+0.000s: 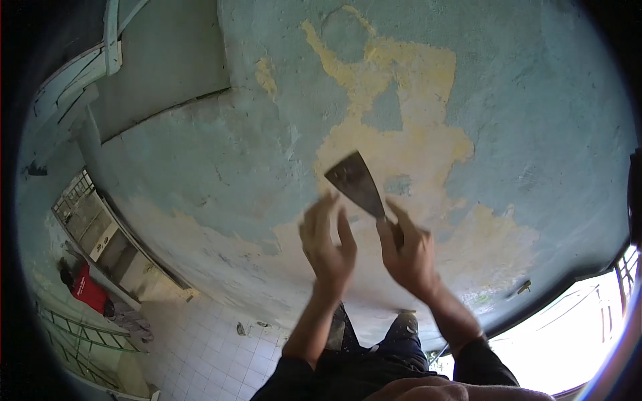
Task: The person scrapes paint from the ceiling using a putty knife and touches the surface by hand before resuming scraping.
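My right hand [408, 254] is wrapped round the handle of a scraper [356, 182], whose wide dark metal blade points up and to the left. To the left of the blade, my left hand [328, 244] is raised with its fingers apart and nothing in it; it is slightly blurred. Behind both hands stands a wall [267, 160] with blue-green paint. A large patch of bare yellowish plaster [428, 87] shows around and above the blade. The scraper's handle is mostly hidden in my right hand.
At the far left a person in a red top [88, 289] is beside another wall, near a green ladder [83, 329]. A doorway [110, 240] stands behind them. White floor tiles [200, 341] lie below, with small debris. A bright opening [562, 334] is at the lower right.
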